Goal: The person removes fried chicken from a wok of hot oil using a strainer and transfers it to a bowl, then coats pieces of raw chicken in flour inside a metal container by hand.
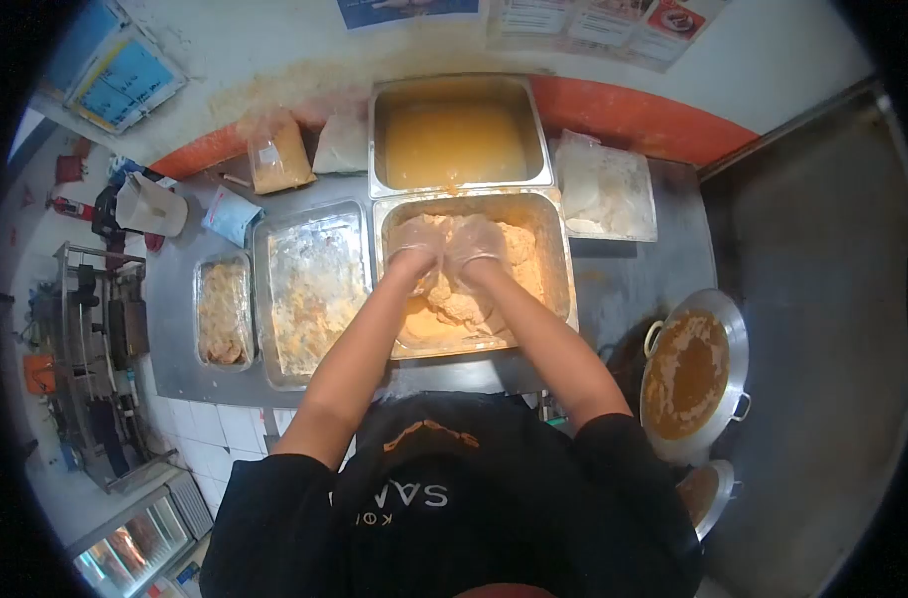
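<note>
Both hands wear clear plastic gloves and are side by side in a metal pan (565,289) of orange-tinted flour and coated pieces (459,304). My left hand (417,239) is at the pan's left part, its fingers sunk in the flour. My right hand (477,242) is close beside it, also on the coated pieces. What the fingers of either hand hold, if anything, is hidden. Behind this pan stands a second metal pan (457,145) with orange-yellow liquid.
Left of the pans are a large tray (314,289) with scraps and a smaller tray (223,309) with pieces. A bag (607,189) lies at the right. Farther right stands a wide pan (688,374) of brown liquid. Bags (279,157) and a white jug (150,207) stand behind left.
</note>
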Demonstrator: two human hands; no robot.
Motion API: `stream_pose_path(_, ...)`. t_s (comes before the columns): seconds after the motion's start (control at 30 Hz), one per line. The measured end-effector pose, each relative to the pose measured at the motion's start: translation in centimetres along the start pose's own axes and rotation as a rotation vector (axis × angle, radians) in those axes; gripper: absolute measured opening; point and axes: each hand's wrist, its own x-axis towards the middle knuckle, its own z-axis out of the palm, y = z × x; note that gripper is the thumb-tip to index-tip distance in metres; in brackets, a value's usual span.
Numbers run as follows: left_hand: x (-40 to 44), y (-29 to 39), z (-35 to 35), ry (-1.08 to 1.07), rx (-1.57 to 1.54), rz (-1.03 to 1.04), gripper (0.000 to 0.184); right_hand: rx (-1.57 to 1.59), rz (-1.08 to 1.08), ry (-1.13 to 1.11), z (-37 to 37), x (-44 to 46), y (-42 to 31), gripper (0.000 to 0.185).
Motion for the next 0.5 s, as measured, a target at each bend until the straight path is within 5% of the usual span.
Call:
stream_pose_path(0.1,0.2,-3.2,0.8,-0.022,-0.361,-0.006,0.060,0.053,-0.163,0.058,3.5,2.5,5.1,0.026)
stream_pose_path(0.17,-4.9,1.6,-2.7,-0.161,0.135,0.054,0.056,0.007,-0.305,0.216,-1.2,-1.7,5.3,0.023)
stream_pose_path(0.2,-4.5,1.1,-2.2,-0.163,0.126,0.051,0.056,0.354,-0.164,0.291,-1.6,-2.4,5.9,0.024)
stream_pose_path(0.3,-1.9,-1.5,0.3,-0.202,0.296,0.245,0.049,0.664,0.063,0.270,-5.7,-4.3,4.4,0.034)
stream_pose_path(0.37,-1.4,-2.5,1.5,0.000,0.373,0.655,0.045,0.533,0.316,0.130,-7.4,-5.0,3.7,0.036)
stream_pose_path(0.5,-4.3,-0.8,-0.4,0.072,0.282,0.755,0.031,0.654,0.324,0.222,-1.6,-4.7,8.0,0.033)
